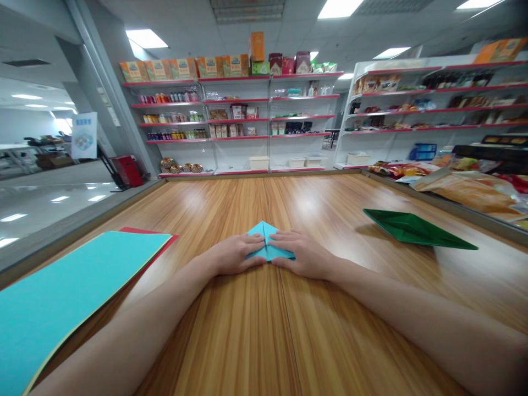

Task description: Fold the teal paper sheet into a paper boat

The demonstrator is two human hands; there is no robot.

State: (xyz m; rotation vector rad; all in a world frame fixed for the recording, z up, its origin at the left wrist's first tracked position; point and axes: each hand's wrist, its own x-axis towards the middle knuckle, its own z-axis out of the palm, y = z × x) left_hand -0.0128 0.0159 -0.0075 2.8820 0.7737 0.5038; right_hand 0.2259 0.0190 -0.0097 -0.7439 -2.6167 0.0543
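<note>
The left hand point(240, 254) and right hand point(304, 254) lie unclenched, fingers flattened over the folded blue paper point(269, 252) mid-table point(231, 341), apparently pressing both sides evenly about its centre crease.

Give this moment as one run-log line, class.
left hand: on folded blue paper | right hand: likewise | green paper: right, apart | sheets: left

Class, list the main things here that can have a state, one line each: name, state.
Blue paper piece: folded, lying on the table
Left hand: open, resting on the blue paper piece
Right hand: open, resting on the blue paper piece
Paper stack: unfolded, blue on top
Green paper piece: folded, unheld
Wall shelves: stocked
Ceiling lights: lit
</note>
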